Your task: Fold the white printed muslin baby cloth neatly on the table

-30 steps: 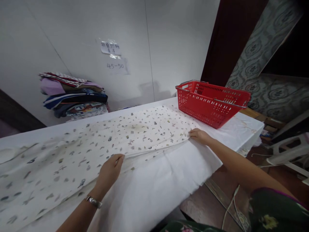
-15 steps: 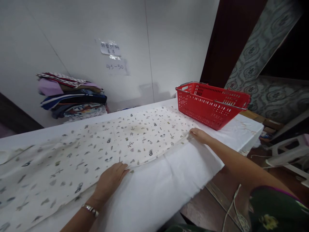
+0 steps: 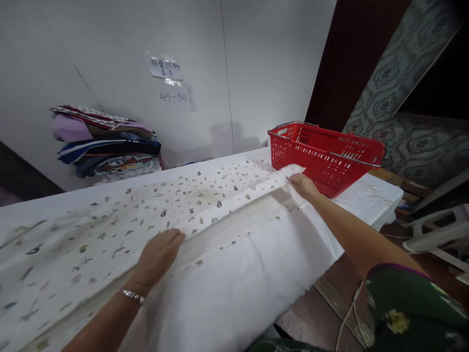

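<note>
Holding printed cloth (image 3: 146,215) edge raised: left hand (image 3: 157,254), right hand (image 3: 302,185) both pinch it, apparently (fingertips hidden); best kept taut, level.

1. Far right corner of the table (image 3: 238,293): a red basket (image 3: 326,156) fills it. The right hand (image 3: 302,185) lies just beside its near wall, with little room between.
2. Far edge, left part: a stack of folded cloths (image 3: 106,144) stands against the wall (image 3: 256,73).
3. Far edge between stack and basket: open.
4. Near edge: unobstructed; the patterned cloth (image 3: 146,215) lies low.
</note>
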